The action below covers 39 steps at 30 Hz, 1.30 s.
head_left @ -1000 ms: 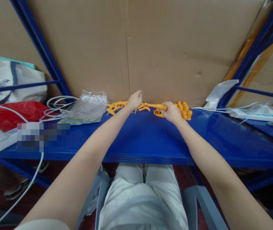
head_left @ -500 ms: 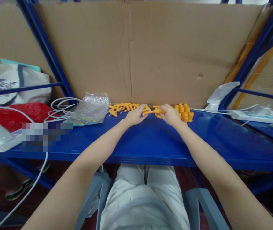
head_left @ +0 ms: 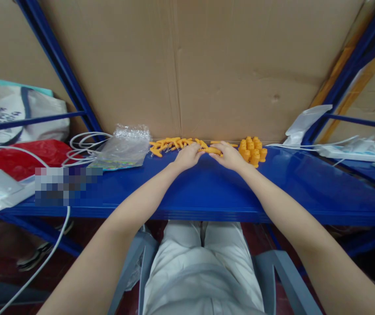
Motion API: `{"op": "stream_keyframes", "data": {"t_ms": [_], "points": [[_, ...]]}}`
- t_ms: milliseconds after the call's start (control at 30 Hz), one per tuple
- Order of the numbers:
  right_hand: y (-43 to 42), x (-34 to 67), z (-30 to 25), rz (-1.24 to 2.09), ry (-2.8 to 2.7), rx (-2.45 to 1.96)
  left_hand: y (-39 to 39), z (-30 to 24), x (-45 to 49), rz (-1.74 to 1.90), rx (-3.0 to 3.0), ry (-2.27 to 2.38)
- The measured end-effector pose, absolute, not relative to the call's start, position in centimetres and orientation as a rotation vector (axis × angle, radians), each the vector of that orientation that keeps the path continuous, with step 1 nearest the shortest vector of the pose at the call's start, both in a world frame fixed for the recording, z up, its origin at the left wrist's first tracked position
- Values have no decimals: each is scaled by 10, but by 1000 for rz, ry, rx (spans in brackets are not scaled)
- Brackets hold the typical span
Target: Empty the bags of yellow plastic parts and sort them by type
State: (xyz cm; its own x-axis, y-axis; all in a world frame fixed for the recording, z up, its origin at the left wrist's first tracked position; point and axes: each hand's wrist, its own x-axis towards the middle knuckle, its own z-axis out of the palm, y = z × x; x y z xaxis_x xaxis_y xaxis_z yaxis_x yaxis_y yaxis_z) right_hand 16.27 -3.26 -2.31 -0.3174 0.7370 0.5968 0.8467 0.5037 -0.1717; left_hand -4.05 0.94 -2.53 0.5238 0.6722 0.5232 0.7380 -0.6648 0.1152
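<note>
On the blue shelf (head_left: 207, 192), against the cardboard backing, lies a row of orange plastic parts. My left hand (head_left: 188, 156) and my right hand (head_left: 229, 156) meet at the middle of the row, fingers curled on an orange piece (head_left: 212, 150) held between them. A heap of thin orange pieces (head_left: 168, 144) lies just left of my left hand. A cluster of chunky orange pieces (head_left: 252, 151) stands just right of my right hand.
A clear plastic bag (head_left: 123, 146) and coiled white cables (head_left: 82, 142) lie left of the parts. Further left are a red bag (head_left: 16, 159) and a white tote (head_left: 13, 113). A white power strip (head_left: 352, 154) and a white pouch (head_left: 306, 120) sit at right. Blue uprights frame both sides.
My left hand drew back from the cardboard wall and came right to meet my right hand. Both hands now close on the same orange piece near the shelf's middle.
</note>
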Motion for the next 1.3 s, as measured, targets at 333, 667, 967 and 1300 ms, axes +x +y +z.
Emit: {"op": "stream_keyframes", "data": {"t_ms": [333, 667, 967, 1300], "points": [[-25, 163, -25, 63, -2122, -1208, 7, -25, -39, -903, -2562, -1053], [-21, 167, -28, -88, -2149, -1227, -1, -27, -32, -762, -2550, -1136], [-26, 161, -28, -67, -2201, -1380, -1, -27, -34, -745, -2547, -1106], [-37, 157, -17, -248, -2216, -1505, -3, -28, -29, -703, -2559, -1175]]}}
